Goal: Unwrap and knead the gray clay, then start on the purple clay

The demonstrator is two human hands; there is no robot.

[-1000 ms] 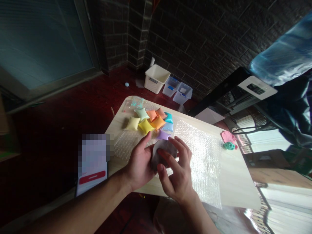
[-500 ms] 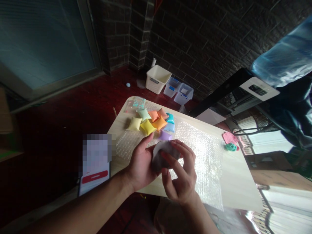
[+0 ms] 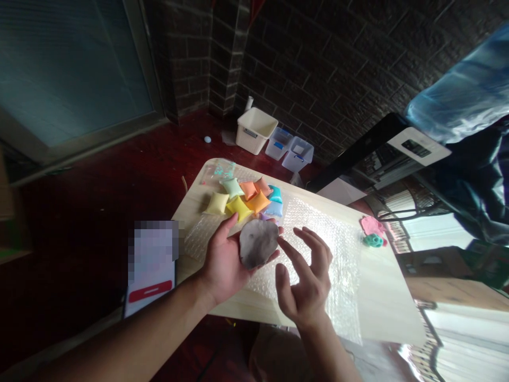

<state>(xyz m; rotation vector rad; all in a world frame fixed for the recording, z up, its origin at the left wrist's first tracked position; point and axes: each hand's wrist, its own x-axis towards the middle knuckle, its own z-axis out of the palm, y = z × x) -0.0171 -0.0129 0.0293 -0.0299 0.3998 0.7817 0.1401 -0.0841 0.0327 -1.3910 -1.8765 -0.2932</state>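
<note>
A flat grey disc of modelling clay with small dents rests across the palm and fingers of my left hand, whose fingers hold it from below. My right hand is just to the right of the disc, its fingers spread and bent, with nothing in them; the index fingertip is close to the disc's right edge, and I cannot tell whether it touches. Beyond my hands lie several small pillow-shaped packets in different colours, among them a yellow packet and an orange packet.
Bubble wrap covers part of the pale table. Pink clay and a green clay piece lie at its right edge. A phone stands at the left. Beyond the table, a white basket and two clear bins sit on the floor.
My right hand has drawn off the clay to the right, its fingers opening. My left hand has turned the disc face up and shifted slightly left.
</note>
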